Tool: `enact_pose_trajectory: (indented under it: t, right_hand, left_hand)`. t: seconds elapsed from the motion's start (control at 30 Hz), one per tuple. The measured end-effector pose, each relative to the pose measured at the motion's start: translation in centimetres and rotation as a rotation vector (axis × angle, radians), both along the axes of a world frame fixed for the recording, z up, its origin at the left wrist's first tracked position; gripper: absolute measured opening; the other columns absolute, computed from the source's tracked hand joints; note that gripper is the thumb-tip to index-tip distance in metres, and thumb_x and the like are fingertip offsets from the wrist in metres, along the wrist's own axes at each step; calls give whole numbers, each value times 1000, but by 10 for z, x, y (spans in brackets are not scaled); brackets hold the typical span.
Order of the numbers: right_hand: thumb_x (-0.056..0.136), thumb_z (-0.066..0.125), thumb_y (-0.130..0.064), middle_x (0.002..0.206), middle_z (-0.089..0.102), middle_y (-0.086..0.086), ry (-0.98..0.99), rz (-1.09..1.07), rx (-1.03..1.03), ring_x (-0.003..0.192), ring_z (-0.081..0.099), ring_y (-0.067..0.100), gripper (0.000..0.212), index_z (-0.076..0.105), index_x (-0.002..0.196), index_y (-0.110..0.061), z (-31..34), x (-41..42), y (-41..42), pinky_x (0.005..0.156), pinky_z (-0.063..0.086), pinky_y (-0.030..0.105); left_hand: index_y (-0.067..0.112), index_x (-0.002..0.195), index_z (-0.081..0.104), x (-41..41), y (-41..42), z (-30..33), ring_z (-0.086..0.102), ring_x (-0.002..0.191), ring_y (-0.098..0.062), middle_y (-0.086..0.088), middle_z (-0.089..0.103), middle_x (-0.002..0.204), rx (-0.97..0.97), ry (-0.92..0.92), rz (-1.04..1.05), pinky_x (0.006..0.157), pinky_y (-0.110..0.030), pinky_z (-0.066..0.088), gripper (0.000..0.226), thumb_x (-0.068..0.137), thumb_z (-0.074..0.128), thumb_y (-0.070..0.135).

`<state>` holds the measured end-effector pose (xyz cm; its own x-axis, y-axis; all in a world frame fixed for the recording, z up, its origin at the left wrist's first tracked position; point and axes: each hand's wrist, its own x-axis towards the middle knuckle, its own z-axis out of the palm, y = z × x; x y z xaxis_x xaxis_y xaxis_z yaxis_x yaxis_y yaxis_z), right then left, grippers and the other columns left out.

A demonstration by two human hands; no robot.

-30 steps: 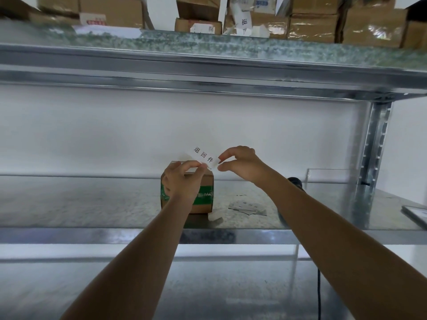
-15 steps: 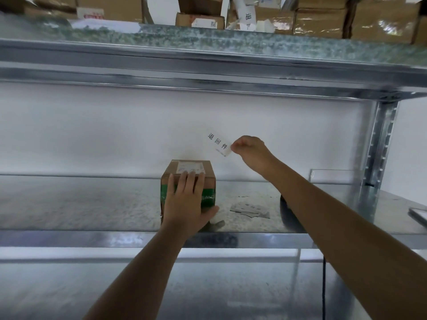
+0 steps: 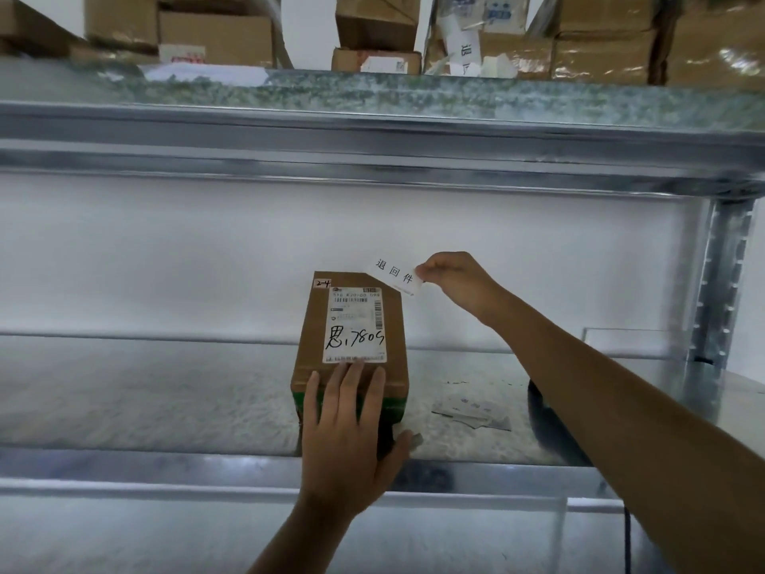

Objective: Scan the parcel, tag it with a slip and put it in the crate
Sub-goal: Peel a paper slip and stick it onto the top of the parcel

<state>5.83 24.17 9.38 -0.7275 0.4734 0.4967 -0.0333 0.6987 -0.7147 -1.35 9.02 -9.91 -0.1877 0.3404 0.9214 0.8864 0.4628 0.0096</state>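
A small brown cardboard parcel (image 3: 314,345) with green tape at its base stands on the metal shelf (image 3: 145,399). Its top, with a white shipping label (image 3: 356,325), is tipped toward me. My left hand (image 3: 347,437) holds the parcel's near face, fingers straight up over it and thumb round the right side. My right hand (image 3: 451,279) pinches a white slip (image 3: 395,275) printed with black characters. The slip hangs just above the parcel's far right corner.
Loose paper slips (image 3: 472,412) lie on the shelf right of the parcel. A dark scanner (image 3: 538,412) sits partly hidden behind my right forearm. A steel upright (image 3: 720,292) stands at the right. Cardboard boxes (image 3: 215,39) crowd the upper shelf.
The parcel has tipped back so its labelled top faces me. My right hand has brought the slip down and nearer the parcel's far right corner. My left hand stays on the near face.
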Motion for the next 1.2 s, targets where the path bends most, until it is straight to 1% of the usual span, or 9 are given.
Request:
enact_pose_trajectory:
  t: [0.23, 0.33, 0.43, 0.53, 0.63, 0.77, 0.87, 1.03, 1.2]
  right_hand:
    - [93, 57, -20, 98, 65, 18, -40, 66, 99, 71, 45, 14, 26, 59, 68, -13, 28, -22, -3, 63, 33, 22]
    - [92, 57, -24, 109, 68, 17, -109, 76, 142, 81, 50, 17, 20, 64, 80, -9, 34, -29, -8, 74, 36, 28]
    - [91, 57, -25, 94, 64, 13, -184, 97, 181, 83, 50, 18, 23, 61, 72, -13, 36, -35, -15, 71, 36, 28]
    - [92, 56, -25, 90, 57, 8, -246, 117, 193, 81, 49, 17, 25, 57, 68, -16, 38, -40, -21, 74, 38, 29]
    - [92, 56, -23, 93, 61, 9, -265, 115, 196, 90, 55, 21, 23, 58, 70, -16, 43, -42, -24, 86, 48, 38]
    - [93, 55, -24, 104, 68, 7, -306, 128, 186, 100, 60, 21, 24, 60, 70, -17, 51, -37, -29, 96, 51, 46]
    - [93, 55, -25, 111, 69, 6, -346, 131, 203, 108, 60, 21, 21, 62, 74, -18, 54, -31, -31, 97, 50, 47]
    - [94, 55, -25, 103, 67, 3, -351, 140, 243, 105, 58, 17, 20, 64, 80, -15, 50, -21, -34, 99, 49, 45]
    - [93, 54, -25, 104, 61, 8, -351, 134, 296, 97, 53, 16, 16, 62, 87, -13, 49, -20, -35, 99, 47, 48]
  left_hand:
    - [15, 130, 45, -1, 1, -20, 45, 123, -30, -15, 59, 130, 54, 128, 22, 108, -51, 26, 72, 77, 53, 63]
    - [14, 131, 45, -2, -2, -26, 43, 125, -30, -13, 51, 135, 67, 185, 10, 110, -51, 25, 66, 84, 41, 61]
    - [15, 129, 47, -3, -4, -24, 44, 123, -29, -12, 53, 134, 85, 206, 1, 112, -48, 22, 64, 86, 37, 61]
    - [18, 119, 52, -2, -3, -12, 49, 112, -26, -13, 67, 117, 129, 201, -26, 104, -45, 29, 55, 88, 34, 60]
    - [21, 109, 55, -3, -4, -2, 57, 99, -26, -10, 69, 106, 136, 236, -64, 95, -39, 36, 44, 86, 41, 56]
    - [21, 104, 54, -7, -6, 4, 59, 91, -23, -6, 69, 100, 59, 314, -65, 86, -37, 46, 41, 81, 50, 55]
    - [22, 102, 53, -10, -8, 9, 59, 91, -23, -5, 69, 100, 70, 324, -82, 86, -38, 47, 36, 85, 47, 53]
    - [20, 102, 52, -11, -9, 12, 66, 90, -27, -10, 70, 99, 69, 403, -7, 81, -42, 52, 20, 92, 48, 37]
    - [20, 105, 55, -15, -13, 7, 65, 92, -29, -10, 70, 102, 54, 468, -2, 81, -41, 52, 21, 89, 55, 34]
